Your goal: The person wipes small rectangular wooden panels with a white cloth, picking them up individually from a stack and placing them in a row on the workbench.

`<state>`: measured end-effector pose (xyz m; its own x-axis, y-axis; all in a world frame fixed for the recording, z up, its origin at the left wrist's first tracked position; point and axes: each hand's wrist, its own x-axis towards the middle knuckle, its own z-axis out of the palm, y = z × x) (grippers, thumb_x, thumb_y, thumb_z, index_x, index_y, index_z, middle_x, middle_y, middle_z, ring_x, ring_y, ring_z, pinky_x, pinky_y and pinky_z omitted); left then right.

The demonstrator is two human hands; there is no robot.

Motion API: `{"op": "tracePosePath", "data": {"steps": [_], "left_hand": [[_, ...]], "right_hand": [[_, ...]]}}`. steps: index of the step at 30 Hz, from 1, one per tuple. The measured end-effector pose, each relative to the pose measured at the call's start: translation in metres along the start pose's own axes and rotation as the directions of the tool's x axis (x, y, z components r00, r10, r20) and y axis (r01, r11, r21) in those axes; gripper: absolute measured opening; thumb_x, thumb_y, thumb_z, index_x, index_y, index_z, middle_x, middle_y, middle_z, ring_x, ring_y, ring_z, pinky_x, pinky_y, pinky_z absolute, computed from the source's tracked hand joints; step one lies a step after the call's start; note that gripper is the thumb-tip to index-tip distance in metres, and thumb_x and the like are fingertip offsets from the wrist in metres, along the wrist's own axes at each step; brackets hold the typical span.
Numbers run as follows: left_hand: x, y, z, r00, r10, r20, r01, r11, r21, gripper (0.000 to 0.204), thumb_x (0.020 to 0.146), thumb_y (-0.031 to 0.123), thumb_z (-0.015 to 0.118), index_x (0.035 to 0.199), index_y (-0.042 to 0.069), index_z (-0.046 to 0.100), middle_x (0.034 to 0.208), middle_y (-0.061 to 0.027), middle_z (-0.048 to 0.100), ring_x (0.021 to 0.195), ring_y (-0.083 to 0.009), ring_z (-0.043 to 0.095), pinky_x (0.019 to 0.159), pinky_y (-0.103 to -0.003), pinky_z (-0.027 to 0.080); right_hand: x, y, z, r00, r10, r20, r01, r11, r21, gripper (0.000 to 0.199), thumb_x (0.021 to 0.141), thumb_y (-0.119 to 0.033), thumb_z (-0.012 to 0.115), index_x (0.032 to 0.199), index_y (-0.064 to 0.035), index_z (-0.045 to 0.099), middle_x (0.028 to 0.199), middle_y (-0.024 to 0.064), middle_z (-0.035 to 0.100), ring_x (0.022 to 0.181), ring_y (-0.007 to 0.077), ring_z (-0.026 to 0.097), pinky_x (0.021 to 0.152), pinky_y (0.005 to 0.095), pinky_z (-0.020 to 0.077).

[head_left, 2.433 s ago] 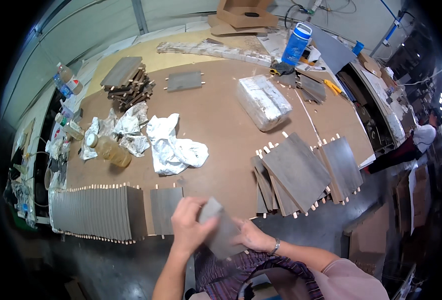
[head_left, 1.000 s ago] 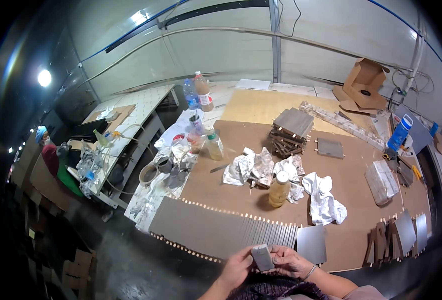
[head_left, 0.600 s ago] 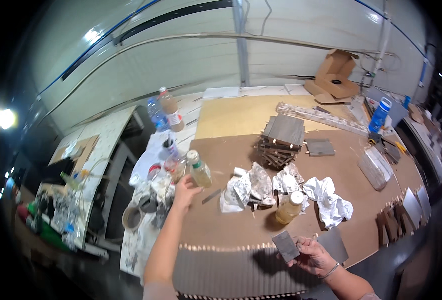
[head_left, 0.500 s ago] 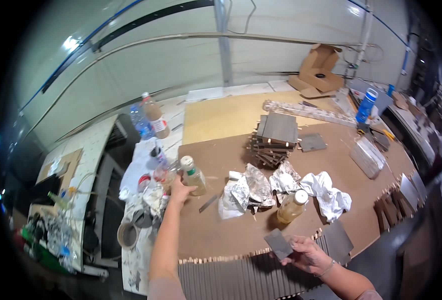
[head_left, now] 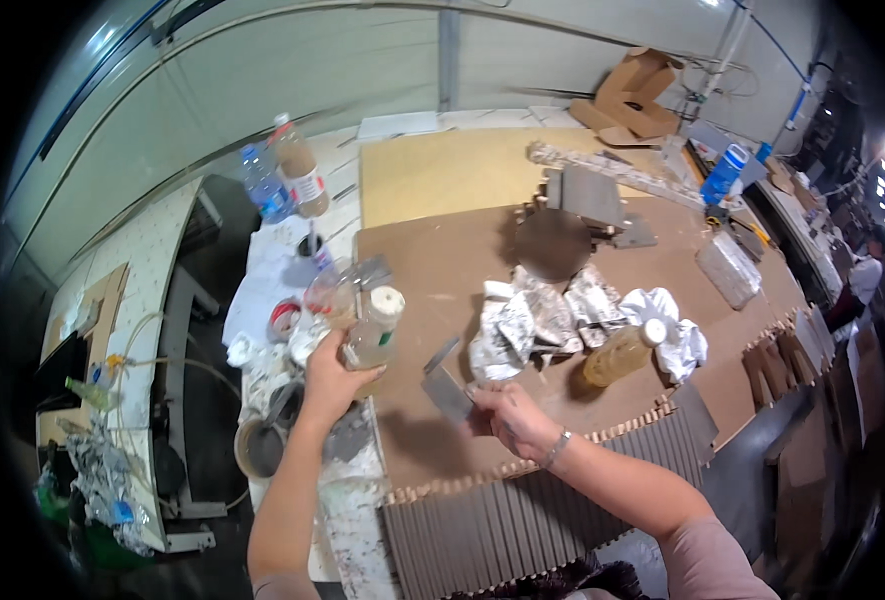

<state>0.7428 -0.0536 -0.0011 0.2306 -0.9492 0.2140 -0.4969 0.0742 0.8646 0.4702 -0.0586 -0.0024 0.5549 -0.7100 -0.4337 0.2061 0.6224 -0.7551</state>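
Small grey plate (head_left: 449, 395) stands at six o'clock in the view, over the brown tabletop (head_left: 418, 245). The right hand (head_left: 518, 420) grips it by one end, thumb and fingers closed together. At ten o'clock from the plate, the left hand (head_left: 333, 380) has its thumb and fingers wrapped around a clear bottle (head_left: 370, 345) with a white cap; the bottle leans, though from this angle I can't fairly tell whether its base touches the table. Crumpled white cloths (head_left: 503, 330) lie toward one o'clock, a bottle of yellow liquid (head_left: 613, 362) near three, and a row of dowelled panels (head_left: 508, 525) at five.
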Motion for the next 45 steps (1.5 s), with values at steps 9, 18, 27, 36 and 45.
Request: {"op": "tracePosePath", "data": {"steps": [9, 18, 27, 36, 45], "left_hand": [[-0.105, -0.012, -0.122, 0.994, 0.107, -0.021, -0.050, 0.615, 0.787, 0.056, 0.057, 0.025, 0.085, 0.109, 0.010, 0.069, 0.086, -0.0063, 0.059, 0.086, -0.0274, 0.054, 0.073, -0.040, 0.038], [-0.114, -0.017, -0.133, 0.980, 0.189, 0.060, -0.150, 0.514, 0.845, 0.046, 0.062, 0.021, 0.079, 0.106, 0.010, 0.071, 0.083, -0.0044, 0.053, 0.084, -0.0236, 0.050, 0.071, -0.037, 0.033], [-0.113, -0.013, -0.129, 0.959, 0.244, 0.144, -0.245, 0.458, 0.854, 0.041, 0.063, 0.015, 0.074, 0.103, 0.010, 0.071, 0.081, -0.0044, 0.051, 0.082, -0.0240, 0.049, 0.069, -0.038, 0.032], [-0.108, -0.010, -0.128, 0.978, 0.189, 0.094, -0.177, 0.491, 0.853, 0.053, 0.052, 0.003, 0.071, 0.105, 0.011, 0.069, 0.087, -0.0044, 0.054, 0.088, -0.0244, 0.051, 0.070, -0.039, 0.032], [-0.074, 0.008, -0.099, 0.996, 0.018, -0.085, 0.018, 0.915, 0.404, 0.057, 0.057, 0.012, 0.086, 0.110, 0.007, 0.066, 0.102, -0.0106, 0.066, 0.095, -0.0274, 0.061, 0.085, -0.039, 0.046]], "right_hand": [[0.098, 0.069, 0.067, 0.996, 0.083, 0.034, -0.070, 0.958, -0.277, 0.017, 0.091, -0.009, 0.057, 0.088, 0.0059, 0.066, 0.074, 0.0048, 0.059, 0.069, 0.0139, 0.055, 0.062, 0.0300, 0.0458], [0.153, 0.131, 0.056, 0.979, -0.089, 0.184, 0.176, 0.824, -0.538, 0.008, 0.081, -0.003, 0.061, 0.075, 0.0027, 0.061, 0.069, 0.0024, 0.052, 0.065, 0.0126, 0.044, 0.055, 0.0320, 0.0359], [0.134, 0.115, 0.089, 0.998, 0.033, 0.046, -0.002, 0.838, -0.545, 0.007, 0.080, -0.001, 0.059, 0.076, -0.0049, 0.062, 0.073, 0.0103, 0.062, 0.066, 0.0230, 0.064, 0.057, 0.0365, 0.0532], [0.126, 0.109, 0.090, 0.994, 0.104, 0.033, -0.088, 0.944, -0.317, 0.009, 0.085, -0.002, 0.060, 0.080, 0.0040, 0.065, 0.071, 0.0116, 0.064, 0.056, 0.0229, 0.064, 0.047, 0.0368, 0.0523], [0.109, 0.092, 0.085, 0.988, 0.121, 0.096, -0.081, 0.935, -0.346, 0.013, 0.090, -0.007, 0.061, 0.083, 0.0027, 0.064, 0.069, 0.0067, 0.062, 0.055, 0.0180, 0.060, 0.051, 0.0304, 0.0503]]}}
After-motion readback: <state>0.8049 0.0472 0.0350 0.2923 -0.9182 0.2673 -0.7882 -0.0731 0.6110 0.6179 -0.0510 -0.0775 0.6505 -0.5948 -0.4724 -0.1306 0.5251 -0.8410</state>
